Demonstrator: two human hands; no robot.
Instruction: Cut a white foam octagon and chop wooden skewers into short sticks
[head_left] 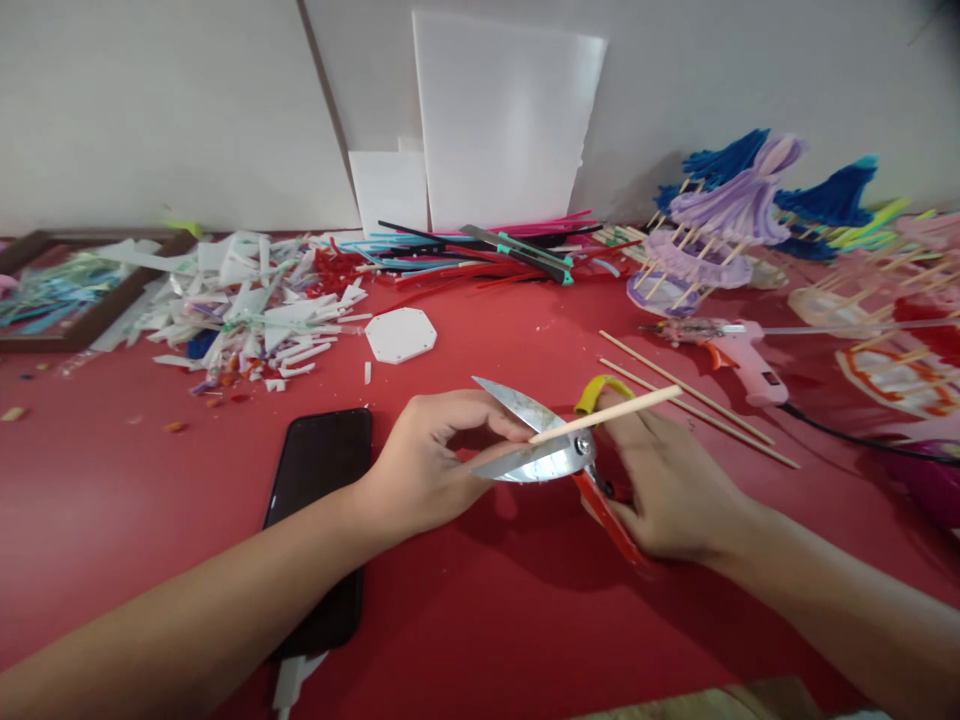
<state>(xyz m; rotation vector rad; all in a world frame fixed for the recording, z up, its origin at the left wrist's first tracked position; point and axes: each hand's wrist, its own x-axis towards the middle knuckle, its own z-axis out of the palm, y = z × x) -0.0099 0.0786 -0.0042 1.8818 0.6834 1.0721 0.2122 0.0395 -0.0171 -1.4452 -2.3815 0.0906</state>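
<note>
The left hand is pinching one end of a wooden stick, while the right hand is gripping the handles of the shears, whose blades are standing apart. Above the red tabletop, the stick is slanting past the shears' pivot; whether a blade is touching it is hard to tell. Two thinner sticks are lying near a pink glue gun, and a black phone is resting partly beneath the left forearm.
</note>
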